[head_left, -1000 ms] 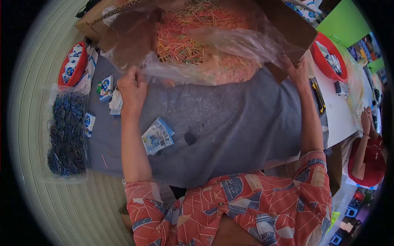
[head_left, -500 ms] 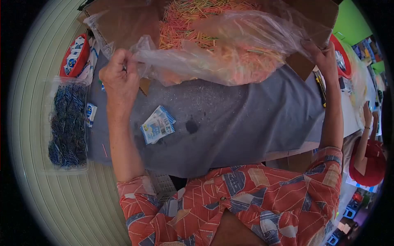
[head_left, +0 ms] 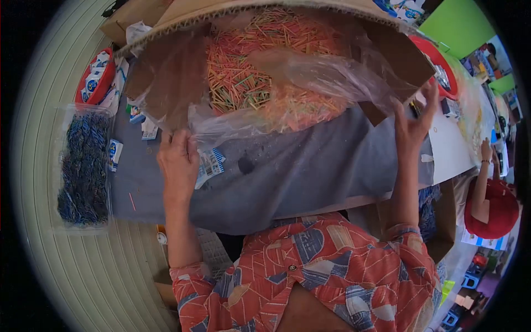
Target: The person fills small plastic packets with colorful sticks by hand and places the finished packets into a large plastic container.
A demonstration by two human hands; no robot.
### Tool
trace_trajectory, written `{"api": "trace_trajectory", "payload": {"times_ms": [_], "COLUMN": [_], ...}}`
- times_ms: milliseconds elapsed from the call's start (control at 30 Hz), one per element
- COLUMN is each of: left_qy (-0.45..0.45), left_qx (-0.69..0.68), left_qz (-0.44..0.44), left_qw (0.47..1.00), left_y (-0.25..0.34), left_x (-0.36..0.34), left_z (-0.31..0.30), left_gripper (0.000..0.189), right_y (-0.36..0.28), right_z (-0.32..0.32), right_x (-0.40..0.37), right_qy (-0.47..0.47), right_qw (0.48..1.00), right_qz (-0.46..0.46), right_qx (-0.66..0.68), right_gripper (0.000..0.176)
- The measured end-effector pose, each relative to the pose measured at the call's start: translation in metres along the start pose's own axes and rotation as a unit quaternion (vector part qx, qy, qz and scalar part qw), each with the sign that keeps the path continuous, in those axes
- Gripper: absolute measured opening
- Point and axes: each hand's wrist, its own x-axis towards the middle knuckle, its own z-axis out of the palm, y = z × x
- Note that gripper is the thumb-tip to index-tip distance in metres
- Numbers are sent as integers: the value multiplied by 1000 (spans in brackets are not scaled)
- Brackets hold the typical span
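A large brown cardboard box (head_left: 406,58) with its flaps open stands at the far side of a dark grey cloth (head_left: 310,171). Inside the box, a crinkled clear plastic bag (head_left: 326,72) holds a heap of thin pink, orange, yellow and green sticks (head_left: 238,83); part of the bag sags over the box's near edge, with more sticks showing through the film.

The person's left hand (head_left: 178,152) is at the box's near left corner, fingers curled closed on the edge of the bag. The right hand (head_left: 412,122) is at the box's near right corner, unclosed, with thumb and fingers spread; whether it touches the film cannot be told.

Nearer the person than the box, a blue-and-white printed packet (head_left: 209,167) lies flat on the cloth, just beside the left wrist. Left of the box are a red plastic bowl (head_left: 107,83) of small packets and, nearer the person, a clear plastic tray (head_left: 80,227) filled with dark blue strands (head_left: 83,166). A small blue-and-white carton (head_left: 115,155) lies beside the tray. Right of the box stands another red bowl (head_left: 452,77); farther right, a co-worker in red (head_left: 492,210) reaches forward.
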Motion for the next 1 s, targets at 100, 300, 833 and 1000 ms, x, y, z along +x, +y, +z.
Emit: {"api": "trace_trajectory", "payload": {"times_ms": [100,300,833,1000], "left_qy": [-36,30,-224,12], "left_qx": [105,168,-447,-795], "left_qz": [-20,149,-213,-191], "left_qw": [994,974,840,575], "left_y": [23,75,21,44], "left_x": [-23,-30,99,152], "left_z": [-15,13,69,89], "left_gripper": [13,57,16,14], "right_y": [-42,-62,-31,-31], "right_z": [-3,92,70,125], "right_x": [-18,-1,93,106], "right_qy": [111,-211,-263,-42], "right_qw": [962,903,841,946], "right_qz": [-236,-293,309,97], "right_qx": [-79,-232,357,307], "right_gripper": [70,91,28,38]}}
